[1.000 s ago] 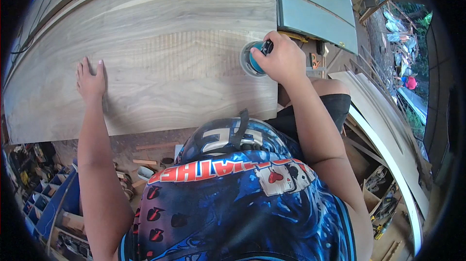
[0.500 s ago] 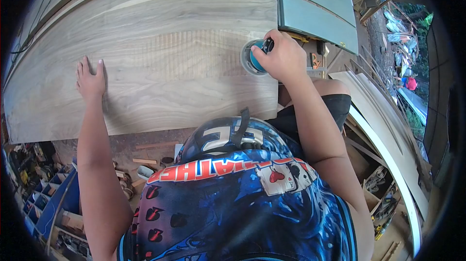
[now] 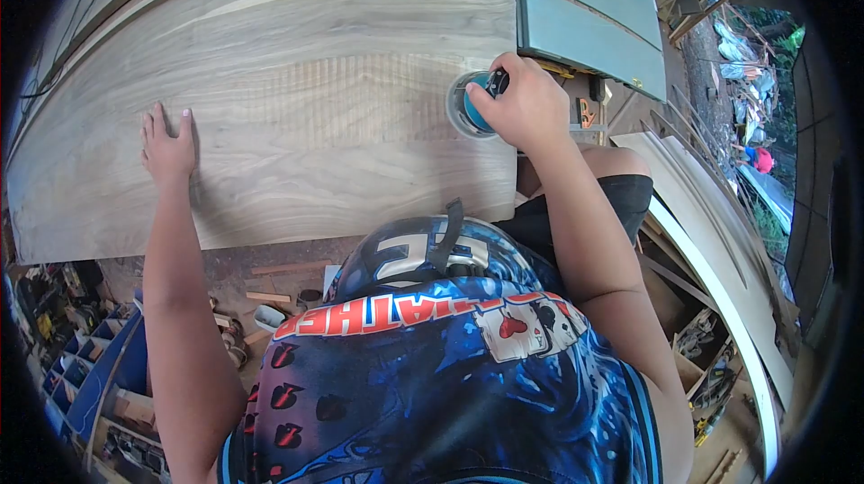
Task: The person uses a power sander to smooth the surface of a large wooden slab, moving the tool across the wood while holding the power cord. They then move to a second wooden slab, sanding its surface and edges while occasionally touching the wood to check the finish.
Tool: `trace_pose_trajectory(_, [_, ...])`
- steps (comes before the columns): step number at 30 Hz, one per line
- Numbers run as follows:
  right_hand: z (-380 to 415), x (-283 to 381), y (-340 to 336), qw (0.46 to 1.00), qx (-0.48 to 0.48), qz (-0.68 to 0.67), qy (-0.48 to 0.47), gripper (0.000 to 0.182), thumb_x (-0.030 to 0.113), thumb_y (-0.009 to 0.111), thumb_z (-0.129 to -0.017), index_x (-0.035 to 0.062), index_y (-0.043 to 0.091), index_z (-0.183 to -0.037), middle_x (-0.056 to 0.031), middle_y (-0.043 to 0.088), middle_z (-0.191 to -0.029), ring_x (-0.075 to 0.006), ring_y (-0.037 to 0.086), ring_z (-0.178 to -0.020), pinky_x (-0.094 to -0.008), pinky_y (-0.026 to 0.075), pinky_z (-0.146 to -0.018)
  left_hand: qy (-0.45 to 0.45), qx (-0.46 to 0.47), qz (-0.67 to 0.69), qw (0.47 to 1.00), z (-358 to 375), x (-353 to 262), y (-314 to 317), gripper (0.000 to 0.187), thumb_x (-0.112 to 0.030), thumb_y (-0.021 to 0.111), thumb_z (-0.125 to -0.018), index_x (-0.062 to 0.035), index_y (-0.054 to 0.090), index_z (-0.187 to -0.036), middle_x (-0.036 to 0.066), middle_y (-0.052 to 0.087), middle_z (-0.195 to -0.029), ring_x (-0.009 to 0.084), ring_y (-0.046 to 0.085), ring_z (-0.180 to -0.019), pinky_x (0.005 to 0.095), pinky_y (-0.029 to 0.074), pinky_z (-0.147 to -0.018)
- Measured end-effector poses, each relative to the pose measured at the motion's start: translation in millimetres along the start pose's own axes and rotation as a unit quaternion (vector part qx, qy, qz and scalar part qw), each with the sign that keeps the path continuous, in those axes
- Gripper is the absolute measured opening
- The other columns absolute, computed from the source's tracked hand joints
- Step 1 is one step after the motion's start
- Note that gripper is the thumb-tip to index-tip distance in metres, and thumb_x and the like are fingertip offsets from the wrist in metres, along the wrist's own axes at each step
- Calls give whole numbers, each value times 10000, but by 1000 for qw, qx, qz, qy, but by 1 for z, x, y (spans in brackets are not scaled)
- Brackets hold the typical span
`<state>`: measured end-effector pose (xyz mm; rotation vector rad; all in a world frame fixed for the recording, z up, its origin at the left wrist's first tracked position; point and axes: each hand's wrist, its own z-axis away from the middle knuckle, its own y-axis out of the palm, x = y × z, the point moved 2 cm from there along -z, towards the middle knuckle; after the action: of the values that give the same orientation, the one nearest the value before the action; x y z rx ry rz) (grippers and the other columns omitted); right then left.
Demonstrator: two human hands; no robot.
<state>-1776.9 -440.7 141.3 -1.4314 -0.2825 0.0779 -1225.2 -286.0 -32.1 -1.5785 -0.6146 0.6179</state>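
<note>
Hardly anything has moved since the earlier frames; your two hands stay in nearly the same spots. Your right hand (image 3: 529, 104) is wrapped over the top of the round blue sander (image 3: 471, 107), just right of the middle, in the upper half of the frame. The sander sits on the big wood board (image 3: 315, 174), near its right end. Your left hand (image 3: 168, 144) lies flat on the board at the left of the frame, fingers a little apart, holding nothing. Bumpy-looking stripes (image 3: 346, 102) run across the board between your hands. At the upper right, a grey saw (image 3: 589, 30) is just beside the board. At the lower left is a blue box (image 3: 106, 363) with little spaces inside.
</note>
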Motion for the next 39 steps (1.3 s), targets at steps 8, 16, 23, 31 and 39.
trace_pose_trajectory(8, [-2,2,-2,1000,-2,4,-2,435,497,798,-885,138,721,-1118,-119,745,-1026,-359,747,-1002,-478,587,-857,4,3,2,1000,-1,1,1,837,-717,537,-1029,-256,379,-1709,99,315,-1790,327,272,-1653,596,218,-1318])
trace_pose_trajectory(16, [-2,3,1,1000,-10,-2,-12,445,496,799,-882,134,725,-1130,-118,743,-1016,-352,748,-1001,-471,586,-850,3,4,-2,1000,-1,1,1,834,-713,537,-1029,-261,375,-1711,100,313,-1790,326,269,-1655,592,220,-1318])
trace_pose_trajectory(23, [-2,8,-1,1000,4,-1,-8,448,494,790,-877,125,733,-1123,-126,750,-1046,-350,746,-1010,-480,590,-869,1,0,3,1000,1,-1,-1,828,-708,546,-1027,-267,383,-1708,90,318,-1790,312,277,-1653,578,219,-1324])
trace_pose_trajectory(31, [3,12,-1,1000,10,-6,-16,451,496,777,-868,109,748,-1100,-150,749,-1044,-353,748,-1022,-489,607,-872,2,-9,5,1000,0,1,2,821,-703,556,-1023,-271,396,-1703,90,332,-1784,316,292,-1648,585,223,-1320])
trace_pose_trajectory(39, [6,16,-2,1000,7,-5,-26,446,492,777,-864,103,743,-1082,-149,749,-1039,-354,746,-1019,-493,606,-870,13,-21,12,1000,-1,6,8,813,-704,559,-1020,-289,396,-1700,89,329,-1785,320,285,-1650,593,223,-1317])
